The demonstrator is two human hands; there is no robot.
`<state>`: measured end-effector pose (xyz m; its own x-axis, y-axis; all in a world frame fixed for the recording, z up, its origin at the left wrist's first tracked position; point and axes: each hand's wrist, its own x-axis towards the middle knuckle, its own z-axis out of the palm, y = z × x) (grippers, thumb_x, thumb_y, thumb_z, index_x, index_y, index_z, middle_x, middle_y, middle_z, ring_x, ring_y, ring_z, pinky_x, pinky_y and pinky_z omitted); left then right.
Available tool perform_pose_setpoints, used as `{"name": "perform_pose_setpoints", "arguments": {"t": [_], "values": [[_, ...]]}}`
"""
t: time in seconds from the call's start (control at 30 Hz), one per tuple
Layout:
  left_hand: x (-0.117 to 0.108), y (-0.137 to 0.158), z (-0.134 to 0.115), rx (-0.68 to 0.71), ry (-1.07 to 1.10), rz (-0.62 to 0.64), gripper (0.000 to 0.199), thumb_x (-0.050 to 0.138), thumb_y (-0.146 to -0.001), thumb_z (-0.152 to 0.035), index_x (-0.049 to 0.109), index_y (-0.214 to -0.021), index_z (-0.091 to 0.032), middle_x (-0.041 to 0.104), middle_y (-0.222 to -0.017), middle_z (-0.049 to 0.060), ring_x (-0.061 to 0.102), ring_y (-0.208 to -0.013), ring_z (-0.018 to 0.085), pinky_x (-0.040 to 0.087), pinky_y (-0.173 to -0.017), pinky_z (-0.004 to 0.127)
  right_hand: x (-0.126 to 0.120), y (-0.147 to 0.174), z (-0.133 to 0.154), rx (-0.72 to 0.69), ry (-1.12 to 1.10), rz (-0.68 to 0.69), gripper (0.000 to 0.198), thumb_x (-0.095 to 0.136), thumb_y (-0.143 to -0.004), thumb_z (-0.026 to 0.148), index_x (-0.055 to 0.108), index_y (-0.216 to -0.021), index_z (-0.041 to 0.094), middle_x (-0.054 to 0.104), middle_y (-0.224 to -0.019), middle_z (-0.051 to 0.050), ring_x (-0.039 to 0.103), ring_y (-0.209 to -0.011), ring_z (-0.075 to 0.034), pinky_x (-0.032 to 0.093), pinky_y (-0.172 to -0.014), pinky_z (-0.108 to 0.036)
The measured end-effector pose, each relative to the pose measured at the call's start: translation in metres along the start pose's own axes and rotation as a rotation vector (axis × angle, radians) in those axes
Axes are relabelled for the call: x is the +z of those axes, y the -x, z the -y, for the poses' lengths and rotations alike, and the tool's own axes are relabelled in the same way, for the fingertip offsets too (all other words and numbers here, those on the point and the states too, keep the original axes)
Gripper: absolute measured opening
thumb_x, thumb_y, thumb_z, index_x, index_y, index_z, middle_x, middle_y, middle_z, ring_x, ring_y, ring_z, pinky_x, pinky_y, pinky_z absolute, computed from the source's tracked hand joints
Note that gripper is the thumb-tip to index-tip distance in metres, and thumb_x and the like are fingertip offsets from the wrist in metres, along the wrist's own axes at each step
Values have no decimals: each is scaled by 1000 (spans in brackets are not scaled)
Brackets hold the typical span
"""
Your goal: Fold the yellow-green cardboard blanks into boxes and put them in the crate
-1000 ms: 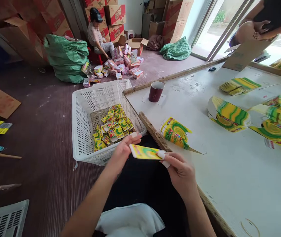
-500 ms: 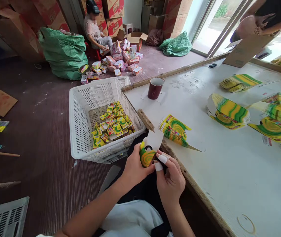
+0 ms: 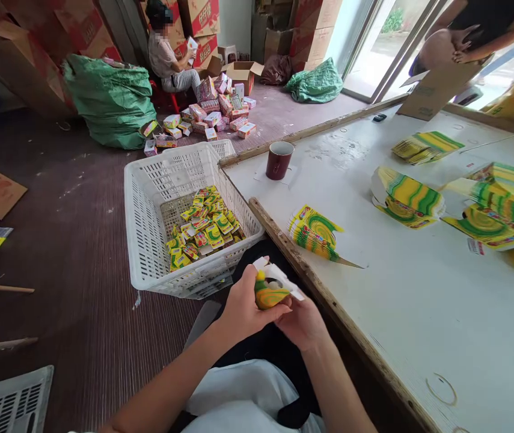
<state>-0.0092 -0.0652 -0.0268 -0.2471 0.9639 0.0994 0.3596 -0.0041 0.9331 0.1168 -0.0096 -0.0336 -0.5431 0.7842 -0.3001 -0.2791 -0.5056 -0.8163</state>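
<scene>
head view — small carton (image 3: 271, 293) pinched between left hand (image 3: 244, 308) and right hand (image 3: 302, 322)

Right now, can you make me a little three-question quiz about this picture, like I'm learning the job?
1. True or false: both hands hold one small yellow-green carton.
2. What sits in the white basket? A) folded cartons B) cups C) tools
3. Which thing stands on the table nearest the basket's far corner?

Key: 1 true; the left hand and right hand both grip it. 2 A. 3 the dark red cup.
</scene>
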Motion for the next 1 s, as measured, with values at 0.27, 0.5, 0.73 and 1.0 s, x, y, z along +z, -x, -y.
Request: {"name": "perform_pose_setpoints", "arguments": {"t": [0.27,0.5,0.73,1.0], "values": [[-4,-10,3,-22,-116,19,70,77,-71,-35,45,-131,-20,66,-105,8,66,-92,26,52,-81,37,-11,4,-12,-156,22,-10,51,63,-74,73,65,-94,26,70,-81,-4,68,-81,-24,58,-75,-39],[8,-5,6,86,-265,165,44,67,-68,-19,40,-103,-26,58,-90,0,63,-79,21,46,-67,31,-6,-6,4,-12,131,-103,47,88,-57,52,72,-86,19,75,-83,-6,70,-82,-27,57,-81,-42],[3,-12,1,-50,-355,233,45,62,-67,-21,32,-100,-26,57,-88,1,62,-76,23,47,-67,34,-8,1,-2,-124,394,-2,75,53,-79,77,60,-131,23,70,-122,-11,59,-122,-31,39,-112,-51],[8,-13,17,161,-314,240,74,61,-66,-12,29,-132,-22,50,-123,13,56,-112,27,50,-95,45,-3,8,-15,-490,888,-37,45,44,-94,20,57,-137,24,65,-132,-10,60,-124,-24,49,-105,-41]]}}
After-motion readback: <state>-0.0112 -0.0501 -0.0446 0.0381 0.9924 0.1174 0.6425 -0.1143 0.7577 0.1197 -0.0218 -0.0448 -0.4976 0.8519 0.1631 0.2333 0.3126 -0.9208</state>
